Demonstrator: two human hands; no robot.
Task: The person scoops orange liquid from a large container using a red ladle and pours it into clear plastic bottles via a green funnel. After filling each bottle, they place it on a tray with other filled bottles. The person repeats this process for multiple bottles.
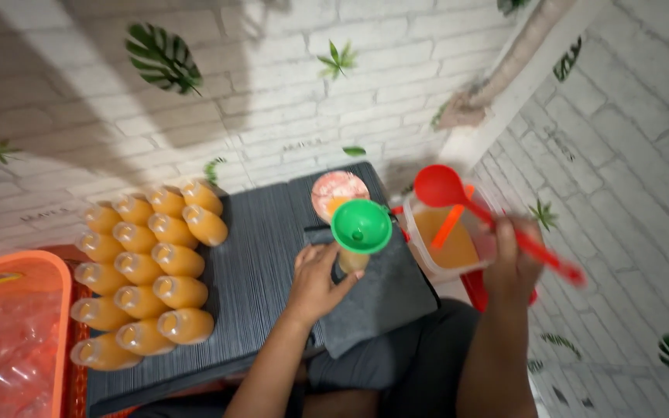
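A small clear bottle (352, 261), part-filled w/ orange liquid, is standing upright on a dark grey mat (385, 298) near the middle of the view. A bright green funnel (361, 226) is sitting in its neck, covering the top; only the bottle's lower body is showing below the funnel rim.

The left hand (317, 280) is wrapping round the bottle from the near side, fingers curled & closed on its body, thumb toward the right.

The right hand (509, 267) is closed round the handle of a red ladle (440, 186), gripping approx. mid-handle; the handle's far end is blurring out to the lower right. The ladle bowl is hovering above the near-left corner of a clear plastic tub (449, 238) holding orange liquid, just right of the funnel. Whether the bowl is carrying liquid, can't tell. An orange stick-like utensil is leaning inside the tub.

Behind the funnel, a round pinkish lid-like disc (340, 190) is lying on the dark slatted worktop (261, 271).

Further left on the worktop, rows of filled orange bottles (149, 271) are lying packed side by side, touching each other, well apart from the hands. At the far left edge, an orange plastic basket (40, 267) is holding clear crumpled plastic.

White brick-pattern walls w/ green leaf prints are surrounding the scene.
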